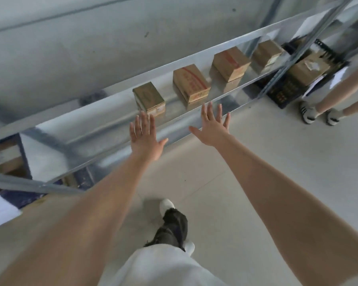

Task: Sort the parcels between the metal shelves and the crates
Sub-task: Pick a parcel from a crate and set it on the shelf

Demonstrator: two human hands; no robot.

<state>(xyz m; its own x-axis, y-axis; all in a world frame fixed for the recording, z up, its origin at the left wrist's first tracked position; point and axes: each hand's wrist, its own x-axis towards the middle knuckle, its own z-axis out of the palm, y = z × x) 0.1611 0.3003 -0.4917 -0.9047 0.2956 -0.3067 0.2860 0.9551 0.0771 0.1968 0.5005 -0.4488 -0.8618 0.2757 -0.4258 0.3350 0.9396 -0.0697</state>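
Several brown cardboard parcels stand in a row on the metal shelf (103, 120). The nearest is a small greenish-brown parcel (149, 99), then a red-taped parcel (191, 83), another red-taped parcel (230, 62) and a far parcel (267, 52). My left hand (144, 137) is stretched out flat with straight fingers just in front of the small parcel, holding nothing. Just below the first red-taped parcel, my right hand (212, 125) is spread flat and empty. Neither hand touches a parcel.
A dark crate (285, 93) with a taped box (307, 69) in it stands on the floor at the shelf's right end. Another person's feet (318, 114) are beside it. More boxes (6, 157) sit in a blue crate under the shelf at left. My foot (166, 205) is on the pale floor.
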